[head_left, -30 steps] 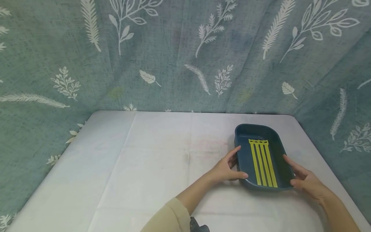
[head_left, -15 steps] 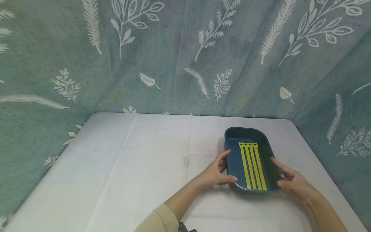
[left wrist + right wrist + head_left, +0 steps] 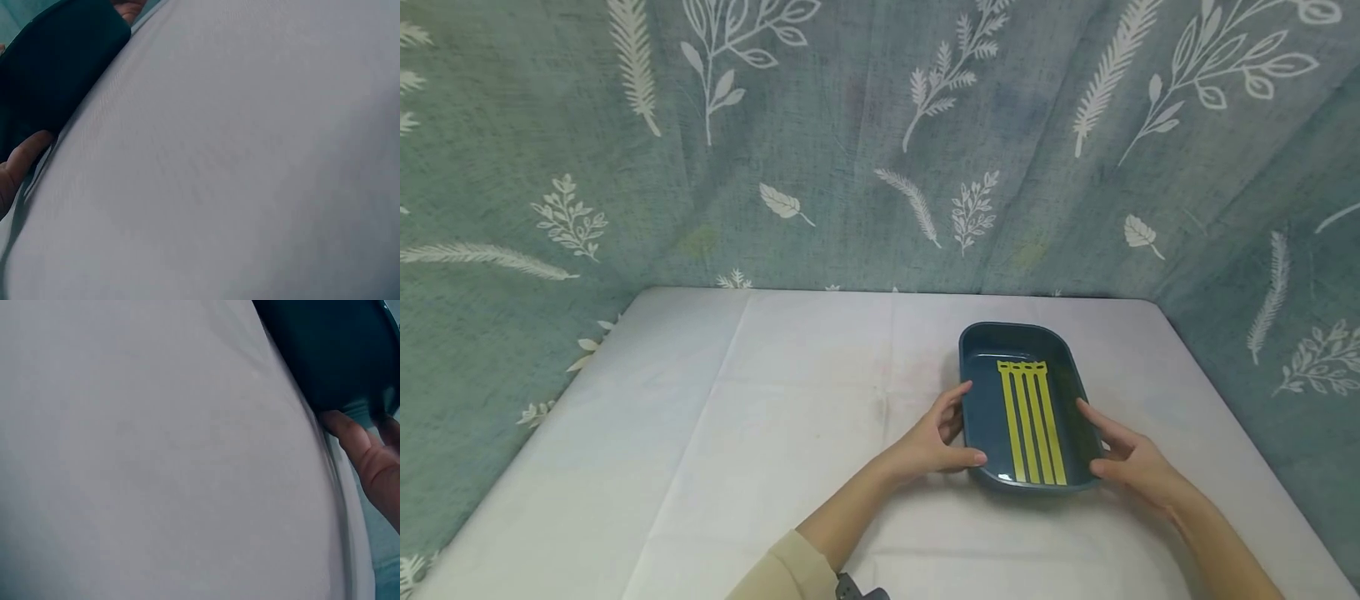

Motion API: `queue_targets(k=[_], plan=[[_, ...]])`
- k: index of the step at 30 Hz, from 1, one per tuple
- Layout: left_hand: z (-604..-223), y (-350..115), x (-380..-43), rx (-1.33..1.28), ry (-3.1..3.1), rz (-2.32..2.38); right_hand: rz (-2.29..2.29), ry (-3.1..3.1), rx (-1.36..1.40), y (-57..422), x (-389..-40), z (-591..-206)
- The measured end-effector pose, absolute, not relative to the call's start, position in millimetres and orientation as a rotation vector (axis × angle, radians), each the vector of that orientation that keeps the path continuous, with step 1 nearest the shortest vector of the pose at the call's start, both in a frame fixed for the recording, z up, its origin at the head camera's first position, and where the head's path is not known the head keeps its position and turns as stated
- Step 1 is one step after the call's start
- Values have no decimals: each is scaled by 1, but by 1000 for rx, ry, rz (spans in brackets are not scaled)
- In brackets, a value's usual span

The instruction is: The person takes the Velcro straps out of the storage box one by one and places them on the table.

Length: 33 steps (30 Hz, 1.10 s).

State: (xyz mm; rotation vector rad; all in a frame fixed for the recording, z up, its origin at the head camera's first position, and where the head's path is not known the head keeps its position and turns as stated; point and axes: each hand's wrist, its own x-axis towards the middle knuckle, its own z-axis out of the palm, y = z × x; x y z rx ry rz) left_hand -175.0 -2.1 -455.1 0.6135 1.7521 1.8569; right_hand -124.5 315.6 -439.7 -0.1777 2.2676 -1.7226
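Observation:
A dark blue-green rectangular tray (image 3: 983, 408) with rounded corners is over the right half of the white table. Inside it, several flat yellow-green strips (image 3: 1026, 425) lie side by side, with cut-out shapes at their far ends. My left hand (image 3: 928, 442) holds the tray's left side, its thumb at the near left corner and a fingertip further up the rim. On the opposite side my right hand (image 3: 1131, 458) grips the right wall between thumb and fingers. Both wrist views show the tray's dark outer side, with a thumb (image 3: 28, 153) against it in the left one.
White cloth covers the table (image 3: 760, 433), with faint fold lines running across it. Behind and at both sides hangs a grey-green curtain (image 3: 842, 142) with white leaf prints. A beige sleeve (image 3: 790, 571) and a small dark device (image 3: 857, 587) show at my left forearm.
The tray has shifted left over the table, with both hands moving along on its sides. The strips stay in the same place within it.

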Motion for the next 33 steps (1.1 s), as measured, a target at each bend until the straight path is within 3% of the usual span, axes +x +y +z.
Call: queue_targets(k=[10,33], plan=[[-453,-29,-175,612,1771,1822,-1680,2335,-94,288,-124,-443],[-453,-68,-165,541,1862,1808,-1763,2261,-268,255,-132,-447]])
